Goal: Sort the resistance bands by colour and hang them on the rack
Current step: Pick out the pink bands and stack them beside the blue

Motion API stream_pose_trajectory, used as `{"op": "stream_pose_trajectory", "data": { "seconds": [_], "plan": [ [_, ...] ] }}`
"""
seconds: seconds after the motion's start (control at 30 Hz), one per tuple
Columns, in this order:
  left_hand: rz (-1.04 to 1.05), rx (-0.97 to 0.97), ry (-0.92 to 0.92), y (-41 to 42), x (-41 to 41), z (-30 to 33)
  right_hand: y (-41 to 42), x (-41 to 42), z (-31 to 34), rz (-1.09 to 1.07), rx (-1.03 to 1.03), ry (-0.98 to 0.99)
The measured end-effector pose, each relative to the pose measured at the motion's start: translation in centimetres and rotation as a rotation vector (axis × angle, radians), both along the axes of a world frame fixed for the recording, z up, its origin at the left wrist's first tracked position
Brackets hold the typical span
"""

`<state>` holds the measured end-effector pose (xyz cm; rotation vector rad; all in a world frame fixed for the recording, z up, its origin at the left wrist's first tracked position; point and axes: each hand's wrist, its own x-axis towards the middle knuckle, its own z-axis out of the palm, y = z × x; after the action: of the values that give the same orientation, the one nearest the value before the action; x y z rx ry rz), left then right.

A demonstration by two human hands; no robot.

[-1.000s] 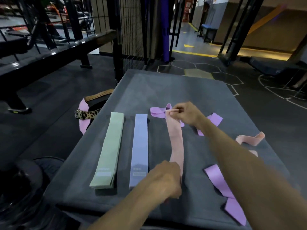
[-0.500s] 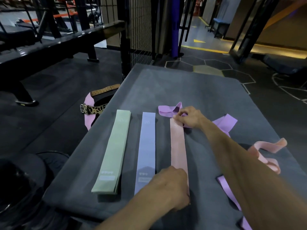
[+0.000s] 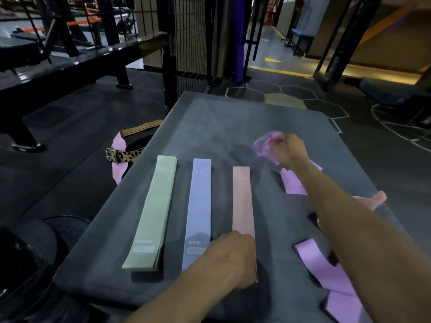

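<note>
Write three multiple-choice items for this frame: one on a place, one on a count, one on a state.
1. Where does the blue band lie?
A. between the green and pink bands
B. left of the green band
C. on the floor

2. How many bands lie flat and straight, side by side, on the mat?
A. one
B. three
C. five

3. What is the right hand doing?
A. lying flat on the mat
B. holding a belt
C. gripping a crumpled purple band

Answers:
1 A: the green band is to its left and the pink band to its right.
2 B: green, blue and pink lie parallel; the other bands are loose or twisted.
3 C: its fingers are curled round the purple band, lifted a little; the left hand rests on the pink band's near end.
</note>
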<state>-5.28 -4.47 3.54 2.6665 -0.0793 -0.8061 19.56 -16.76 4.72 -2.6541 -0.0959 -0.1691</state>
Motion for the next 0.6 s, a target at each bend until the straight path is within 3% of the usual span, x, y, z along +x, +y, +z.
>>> {"op": "stream_pose_trajectory", "data": {
  "seconds": [0.1,0.23,0.37,0.47,0.6],
  "plan": [
    [-0.002,0.002,-0.005,0.0,-0.2,0.2,-3.0,0.8,1.0,-0.046,0.044,-0.045],
    [-0.015,0.008,0.001,0.0,-0.5,0.3,-4.5,0.4,0.6,-0.065,-0.185,0.234],
    [-0.045,0.036,0.007,-0.1,-0.3,0.1,-2.0,-1.0,-0.5,0.025,-0.376,0.183],
    [-0.080,0.101,0.012,-0.2,-0.2,-0.1,1.6,-1.8,-1.6,0.247,-0.273,0.236],
    [-0.110,0.120,0.013,0.1,-0.1,-0.2,4.4,-1.0,-3.2,0.300,-0.207,0.309]
  ]
}}
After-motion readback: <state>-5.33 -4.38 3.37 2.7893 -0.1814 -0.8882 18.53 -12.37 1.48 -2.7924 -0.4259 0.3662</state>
